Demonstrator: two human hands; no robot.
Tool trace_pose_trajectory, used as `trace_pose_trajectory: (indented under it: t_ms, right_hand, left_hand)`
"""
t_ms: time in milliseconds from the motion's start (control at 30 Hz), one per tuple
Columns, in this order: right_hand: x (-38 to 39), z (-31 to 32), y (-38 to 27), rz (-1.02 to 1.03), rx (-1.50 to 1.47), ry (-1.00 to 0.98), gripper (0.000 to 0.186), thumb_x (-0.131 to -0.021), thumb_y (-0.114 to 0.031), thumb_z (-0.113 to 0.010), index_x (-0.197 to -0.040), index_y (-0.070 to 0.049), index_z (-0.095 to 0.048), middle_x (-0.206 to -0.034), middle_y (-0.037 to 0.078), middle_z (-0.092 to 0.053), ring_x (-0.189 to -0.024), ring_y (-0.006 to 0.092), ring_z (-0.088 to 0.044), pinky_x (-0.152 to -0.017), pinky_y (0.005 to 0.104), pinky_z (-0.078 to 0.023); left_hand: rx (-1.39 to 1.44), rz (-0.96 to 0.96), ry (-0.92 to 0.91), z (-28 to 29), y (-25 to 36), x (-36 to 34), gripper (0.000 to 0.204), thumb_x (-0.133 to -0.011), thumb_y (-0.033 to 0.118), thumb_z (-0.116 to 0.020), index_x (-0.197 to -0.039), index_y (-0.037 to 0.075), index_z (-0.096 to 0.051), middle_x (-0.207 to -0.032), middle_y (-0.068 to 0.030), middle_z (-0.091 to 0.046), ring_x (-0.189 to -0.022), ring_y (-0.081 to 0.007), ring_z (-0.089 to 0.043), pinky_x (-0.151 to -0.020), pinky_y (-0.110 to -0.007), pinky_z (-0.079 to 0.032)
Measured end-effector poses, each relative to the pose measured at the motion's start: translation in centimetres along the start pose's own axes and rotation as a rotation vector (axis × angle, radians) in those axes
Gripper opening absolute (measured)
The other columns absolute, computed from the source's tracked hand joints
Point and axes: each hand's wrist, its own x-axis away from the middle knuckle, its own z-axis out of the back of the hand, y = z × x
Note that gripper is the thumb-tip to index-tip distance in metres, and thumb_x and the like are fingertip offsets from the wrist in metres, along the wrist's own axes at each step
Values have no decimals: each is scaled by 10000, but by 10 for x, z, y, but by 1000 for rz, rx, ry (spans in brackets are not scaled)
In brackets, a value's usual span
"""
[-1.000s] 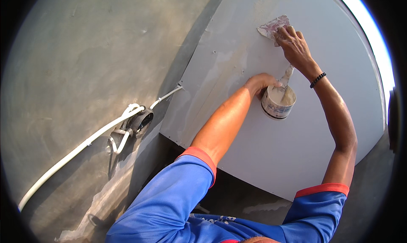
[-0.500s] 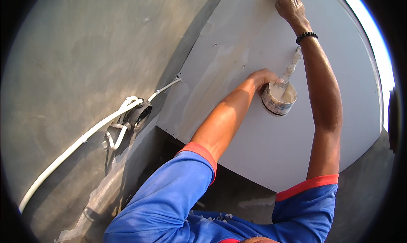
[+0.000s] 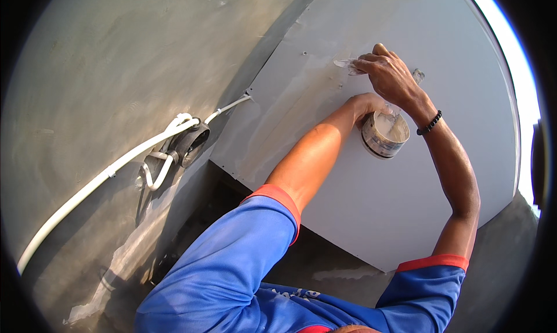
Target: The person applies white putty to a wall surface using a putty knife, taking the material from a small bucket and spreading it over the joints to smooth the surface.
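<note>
My left hand grips the rim of a round tub from its left side. Whitish paste lies inside the tub. A paste-smeared stirring tool leans in it, partly hidden behind my right wrist. Above and slightly left of the tub, my right hand is closed round a putty knife, its pale blade pointing left. Behind both hands spreads a large white panel, with smeared filler along a seam on its left part. Whether the blade touches the panel I cannot tell.
A grey plastered wall rises on the left. Along it runs a white conduit, passing a dark fixture and a bent white pipe piece. Bright light shows past the panel's right edge.
My right hand has come down from the panel's upper part to just above the tub, bringing the putty knife with it. My left hand and the tub have barely moved.
</note>
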Motion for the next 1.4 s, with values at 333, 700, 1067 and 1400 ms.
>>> trace_pose_trajectory:
  t_ms: [333,700,1067,1400]
  right_hand:
    - [1,-34,46,202,227,133,372,-791,-50,-593,-1131,-162,-690,-1343,-16,-531,-1205,200,-456,-910,323,-420]
    - [-22,5,63,-206,389,452,325,-835,-23,-558,-1150,-88,-605,-1011,66,-671,-886,238,-573,-790,379,-455]
    - [-26,-38,-37,51,12,-87,359,-744,30,-531,-1071,-54,-653,-961,119,-678,-861,272,-573,-782,382,-459]
    - [-71,-14,-22,414,170,453,244,-857,-108,-594,-1049,-197,-716,-1067,-116,-659,-1029,111,-485,-822,282,-411]
  left_hand:
    - [-49,1,-4,-8,1,2,498,-868,309,-639,-1235,-9,-530,-1121,-219,-630,-991,-373,-632,-778,-607,-503]
    - [-43,46,-12,-9,5,4,529,-838,326,-665,-1208,-33,-550,-1136,-255,-611,-1018,-419,-602,-771,-606,-489]
    - [219,-211,-106,2,-18,-14,574,-850,290,-660,-1293,-29,-482,-1200,-243,-585,-1094,-404,-572,-781,-649,-484]
    - [-21,-22,-28,-2,-3,-8,487,-869,290,-632,-1243,-8,-538,-1152,-230,-616,-1018,-393,-611,-784,-607,-493]
